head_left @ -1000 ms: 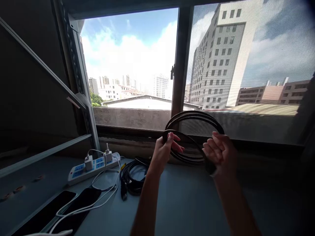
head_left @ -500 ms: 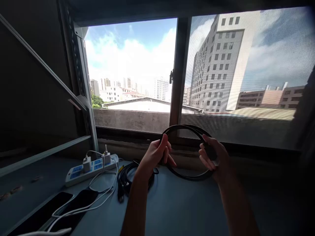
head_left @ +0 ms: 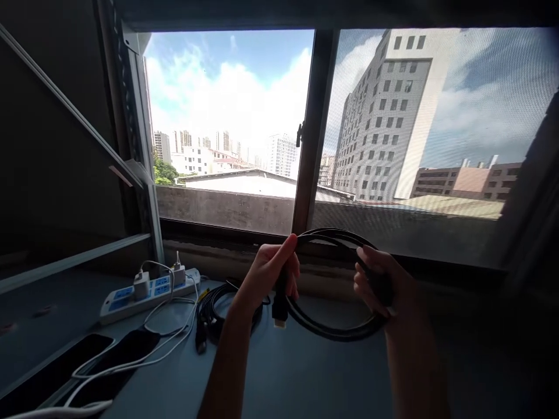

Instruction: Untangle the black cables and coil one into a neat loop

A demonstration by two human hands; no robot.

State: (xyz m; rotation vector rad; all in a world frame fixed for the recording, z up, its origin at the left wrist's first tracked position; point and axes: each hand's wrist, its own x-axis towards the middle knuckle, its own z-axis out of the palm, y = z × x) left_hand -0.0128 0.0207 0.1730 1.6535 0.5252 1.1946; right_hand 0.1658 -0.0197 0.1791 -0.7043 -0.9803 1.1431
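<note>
A black HDMI cable (head_left: 336, 334), wound into a loop, hangs in the air between my two hands. My left hand (head_left: 275, 267) is closed around the left side of the loop, thumb on top. Just under its fingers one plug (head_left: 279, 311) points down, its gold metal tip showing. My right hand (head_left: 378, 276) grips the right side of the loop, with a dark thick piece, seemingly the other plug (head_left: 379, 285), against its palm. The right fingers are curled and partly in shadow.
On the blue-grey desk (head_left: 297, 372) lies another coiled black cable (head_left: 213, 314). A white power strip (head_left: 151, 294) with chargers and white cords (head_left: 144, 366) sits to the left, near two dark flat devices (head_left: 56, 372). A window (head_left: 303, 174) stands behind the desk.
The plug with the gold tip now shows below my left hand, where it was not visible before. The loop has sunk slightly, and the view has shifted a little to the right.
</note>
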